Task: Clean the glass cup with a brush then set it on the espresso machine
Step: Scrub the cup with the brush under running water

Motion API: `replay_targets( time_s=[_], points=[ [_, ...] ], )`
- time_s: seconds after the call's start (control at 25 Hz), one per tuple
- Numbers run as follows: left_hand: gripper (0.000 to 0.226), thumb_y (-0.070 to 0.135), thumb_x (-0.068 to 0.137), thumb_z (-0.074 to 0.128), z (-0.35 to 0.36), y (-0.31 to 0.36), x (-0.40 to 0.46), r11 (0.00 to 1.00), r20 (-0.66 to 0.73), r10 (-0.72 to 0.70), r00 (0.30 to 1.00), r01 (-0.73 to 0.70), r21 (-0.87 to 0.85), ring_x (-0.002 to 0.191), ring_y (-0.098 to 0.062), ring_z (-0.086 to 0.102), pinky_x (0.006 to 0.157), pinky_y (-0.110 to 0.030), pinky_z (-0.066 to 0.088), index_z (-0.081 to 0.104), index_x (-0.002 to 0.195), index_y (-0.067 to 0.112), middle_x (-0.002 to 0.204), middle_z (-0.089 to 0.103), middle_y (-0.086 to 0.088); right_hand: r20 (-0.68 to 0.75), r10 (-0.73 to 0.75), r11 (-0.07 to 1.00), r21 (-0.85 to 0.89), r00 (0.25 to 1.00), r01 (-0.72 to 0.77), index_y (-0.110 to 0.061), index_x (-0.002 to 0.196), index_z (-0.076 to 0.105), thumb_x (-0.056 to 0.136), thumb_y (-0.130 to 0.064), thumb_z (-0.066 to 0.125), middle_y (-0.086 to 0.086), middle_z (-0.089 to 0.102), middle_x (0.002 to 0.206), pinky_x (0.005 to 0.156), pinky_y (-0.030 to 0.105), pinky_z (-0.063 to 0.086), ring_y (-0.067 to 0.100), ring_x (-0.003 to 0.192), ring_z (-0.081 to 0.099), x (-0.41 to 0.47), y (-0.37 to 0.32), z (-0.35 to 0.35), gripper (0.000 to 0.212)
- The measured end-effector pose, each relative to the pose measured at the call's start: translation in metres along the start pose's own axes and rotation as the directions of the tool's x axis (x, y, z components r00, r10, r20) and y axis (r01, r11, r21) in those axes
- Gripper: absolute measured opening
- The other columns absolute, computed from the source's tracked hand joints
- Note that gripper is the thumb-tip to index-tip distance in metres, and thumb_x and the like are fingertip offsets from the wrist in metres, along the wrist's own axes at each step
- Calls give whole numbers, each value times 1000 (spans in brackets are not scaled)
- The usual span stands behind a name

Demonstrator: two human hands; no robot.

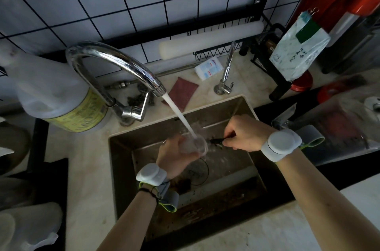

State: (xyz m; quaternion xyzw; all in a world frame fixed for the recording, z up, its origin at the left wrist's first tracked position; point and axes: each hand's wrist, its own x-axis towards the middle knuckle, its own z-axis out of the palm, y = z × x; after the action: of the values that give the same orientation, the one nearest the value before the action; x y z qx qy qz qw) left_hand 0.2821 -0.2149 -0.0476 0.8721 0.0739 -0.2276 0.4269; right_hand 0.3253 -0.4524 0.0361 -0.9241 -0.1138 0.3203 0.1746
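Observation:
A small clear glass cup [197, 145] lies on its side in my left hand [177, 156] over the steel sink [246, 170], its mouth turned right. Water from the chrome tap [115, 63] streams onto the cup. My right hand [245, 133] pinches a thin black brush [217, 140], whose tip sits at the cup's mouth. Both wrists carry white round bands. No espresso machine is recognisable in this view.
A big white bottle with a yellow label [61, 96] stands left of the tap. A red cloth [180, 94], a sponge pack [208, 68] and a small second tap [226, 74] sit behind the sink. A plastic bag [298, 51] hangs at right.

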Motion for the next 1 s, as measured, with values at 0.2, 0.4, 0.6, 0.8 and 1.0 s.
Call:
replay_targets(
  time_s=[0.2, 0.4, 0.6, 0.8, 1.0],
  points=[
    [36, 58, 82, 65, 3, 8, 1, 980, 34, -35, 999, 41, -193, 62, -10, 74, 59, -31, 60, 64, 108, 33, 76, 77, 7, -15, 75, 997, 14, 997, -75, -14, 82, 79, 97, -27, 69, 5, 78, 69, 48, 21, 48, 13, 52, 70, -6, 13, 0, 23],
    [41, 55, 97, 57, 16, 22, 4, 791, 124, -281, 952, 303, -532, 52, -18, 68, 49, -26, 53, 67, 110, 18, 67, 75, -6, -72, 54, 998, 35, 996, -51, -25, 65, 70, 97, -27, 70, -10, 68, 51, 53, 17, 41, -6, 43, 60, -18, 29, -4, 32],
    [48, 53, 92, 68, 20, 18, 1, 389, 290, -402, 868, 449, -804, 53, -22, 70, 49, -29, 55, 66, 112, 11, 75, 76, -14, -94, 21, 999, 50, 995, -16, -30, 73, 69, 98, -28, 69, -4, 73, 64, 49, 10, 39, -10, 46, 61, -27, 34, -9, 25],
    [39, 17, 81, 85, 11, 14, -5, 75, 359, -318, 878, 401, -913, 95, -37, 76, 67, -41, 64, 72, 113, -2, 118, 75, -22, -114, 16, 995, 95, 993, -5, -18, 82, 78, 98, -25, 70, -1, 74, 66, 40, 7, 39, -9, 42, 60, -31, 40, -9, 18],
    [37, -4, 69, 83, 9, 13, -13, 342, 362, -229, 904, 423, -840, 99, -35, 72, 82, -47, 63, 73, 104, -2, 108, 76, -20, -172, -1, 991, 132, 985, 24, -15, 80, 81, 96, -30, 72, -1, 77, 66, 48, 6, 41, -5, 49, 63, -35, 46, -18, 24]
  ],
)
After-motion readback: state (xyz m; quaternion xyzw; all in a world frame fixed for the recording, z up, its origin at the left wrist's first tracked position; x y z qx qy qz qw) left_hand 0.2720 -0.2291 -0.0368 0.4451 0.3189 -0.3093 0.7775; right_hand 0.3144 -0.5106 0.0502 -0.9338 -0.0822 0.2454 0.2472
